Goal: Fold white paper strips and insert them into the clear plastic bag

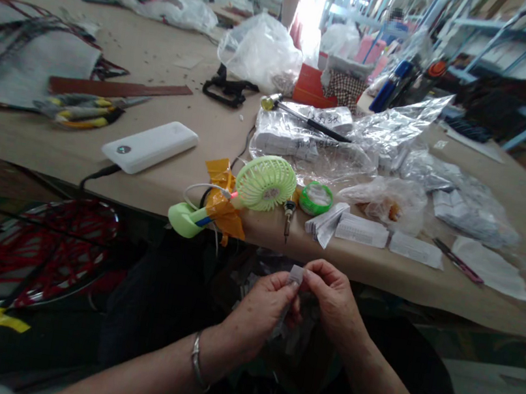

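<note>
Below the table's front edge, my left hand (pixel 262 309) pinches a small whitish label-like strip (pixel 296 273) between thumb and fingers. My right hand (pixel 332 299) is closed at the strip's right edge, thumb against fingertips. Whether the right fingers grip the strip itself is too small to tell. Part of the strip seems to hang below the left thumb, mostly hidden by the hand. Nearest on the table edge are printed white slips (pixel 361 230), a green round container (pixel 316 198) and a soldering-iron-like tool (pixel 288 220) whose tip points over the edge.
A green fan (pixel 266 183) is taped to the table edge, near a white power bank (pixel 150 146). Pliers (pixel 85 110) lie left; a hammer (pixel 304 117) rests on plastic bags. Pink-handled tweezers or a cutter (pixel 458 261) lie right. A red-strapped round seat (pixel 38 249) stands lower left.
</note>
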The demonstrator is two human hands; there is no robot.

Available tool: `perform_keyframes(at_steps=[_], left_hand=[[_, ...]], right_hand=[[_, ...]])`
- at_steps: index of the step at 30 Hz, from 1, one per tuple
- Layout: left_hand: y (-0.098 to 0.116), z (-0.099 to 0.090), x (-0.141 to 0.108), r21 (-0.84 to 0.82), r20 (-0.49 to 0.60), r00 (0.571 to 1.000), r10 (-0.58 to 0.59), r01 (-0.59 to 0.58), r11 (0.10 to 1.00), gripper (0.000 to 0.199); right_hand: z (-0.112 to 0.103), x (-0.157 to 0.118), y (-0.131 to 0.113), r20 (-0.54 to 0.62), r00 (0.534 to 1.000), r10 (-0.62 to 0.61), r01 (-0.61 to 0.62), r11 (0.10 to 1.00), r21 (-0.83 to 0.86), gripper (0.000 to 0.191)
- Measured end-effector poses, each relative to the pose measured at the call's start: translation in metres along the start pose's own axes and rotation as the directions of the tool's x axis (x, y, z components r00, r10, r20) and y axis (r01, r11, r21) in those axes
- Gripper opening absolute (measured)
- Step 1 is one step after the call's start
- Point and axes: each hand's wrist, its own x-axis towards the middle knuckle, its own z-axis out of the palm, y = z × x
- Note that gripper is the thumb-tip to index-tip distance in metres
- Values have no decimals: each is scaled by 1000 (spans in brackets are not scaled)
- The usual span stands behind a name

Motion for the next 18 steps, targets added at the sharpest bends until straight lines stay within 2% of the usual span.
perform_keyframes(at_steps=[3,6,9,13,18], left_hand=[[2,-3,1,98,-33,998,59,-56,994,24],[5,-11,3,226,-67,983,173,-154,962,21],[10,-20,4,330,-104,957,272,-224,917,15],[18,-30,5,398,-155,921,356,-272,876,13],[26,-33,10,493,-159,862,481,-353,795,13]], right_hand=[[5,5,-2,-7,999,-47,47,998,-40,17],[11,11,-6,11,998,-63,64,997,-51,16],[18,16,-10,33,992,-121,124,987,-100,14],[22,23,-11,12,974,-228,224,941,-253,11],[25,26,-13,-3,956,-293,272,893,-358,9]])
